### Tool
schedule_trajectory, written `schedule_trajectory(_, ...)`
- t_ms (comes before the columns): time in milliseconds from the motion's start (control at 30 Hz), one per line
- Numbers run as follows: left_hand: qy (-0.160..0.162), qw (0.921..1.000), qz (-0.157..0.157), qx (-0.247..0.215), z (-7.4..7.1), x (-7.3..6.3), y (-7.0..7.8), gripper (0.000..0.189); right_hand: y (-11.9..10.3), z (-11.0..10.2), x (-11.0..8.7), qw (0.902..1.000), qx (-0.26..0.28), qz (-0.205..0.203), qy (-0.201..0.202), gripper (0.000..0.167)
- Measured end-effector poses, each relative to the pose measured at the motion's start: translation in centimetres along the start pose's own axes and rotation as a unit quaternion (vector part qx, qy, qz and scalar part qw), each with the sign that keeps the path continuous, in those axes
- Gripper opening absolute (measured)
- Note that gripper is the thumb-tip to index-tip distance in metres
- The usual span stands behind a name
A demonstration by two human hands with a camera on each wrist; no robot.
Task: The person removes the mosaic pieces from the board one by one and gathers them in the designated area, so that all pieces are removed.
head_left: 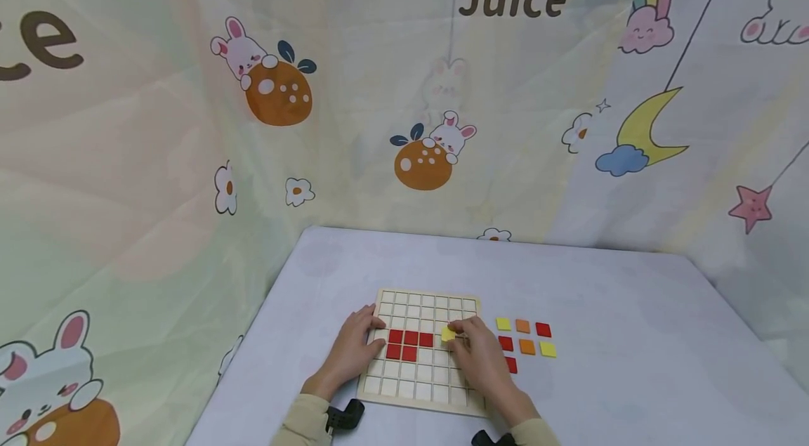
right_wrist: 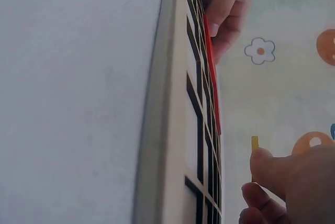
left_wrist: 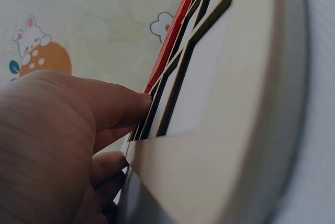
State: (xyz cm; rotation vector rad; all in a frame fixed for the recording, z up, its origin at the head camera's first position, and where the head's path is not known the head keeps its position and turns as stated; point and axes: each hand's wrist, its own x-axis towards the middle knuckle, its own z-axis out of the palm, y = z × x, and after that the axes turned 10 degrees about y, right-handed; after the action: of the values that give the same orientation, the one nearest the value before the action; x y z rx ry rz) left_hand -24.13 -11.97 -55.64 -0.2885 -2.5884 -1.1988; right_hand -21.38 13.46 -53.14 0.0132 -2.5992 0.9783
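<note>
On the bench (head_left: 638, 340) lies a gridded board (head_left: 405, 388), parted fingers of the left hand (head_left: 350, 346) touching its left edge and fingers of the right hand (head_left: 483, 360), right of its five red tiles (head_left: 411, 338), pinching a yellow tile (head_left: 447, 334) above it.

A smooth, whitish table (head_left: 638, 348) carries a pale wooden grid board (head_left: 423, 372), lying flat. Just right of the board, loose square tiles lie apart from one another on the bare surface. The far row runs, left to right, far yellow tile (head_left: 503, 324), far orange tile (head_left: 522, 326), far red tile (head_left: 543, 329). Nearer come a middle red tile (head_left: 506, 343), middle orange tile (head_left: 527, 347) and middle yellow tile (head_left: 548, 349); nearest, a partly hidden red tile (head_left: 512, 365).
</note>
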Motion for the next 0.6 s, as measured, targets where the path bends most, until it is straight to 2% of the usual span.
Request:
schedule_trajectory(300, -0.001, 1.0, -0.002, -0.002, 0.0, 0.0, 0.0, 0.018, 0.0, -1.4, -0.9, 0.9995, -0.004, -0.023, 0.022, 0.029)
schedule_trajectory(600, -0.003, 0.9999, -0.011, 0.0, 0.0, 0.0, 0.0, 0.018, 0.8, -2.7, -1.6, 0.9995, -0.011, 0.029, -0.006, 0.028)
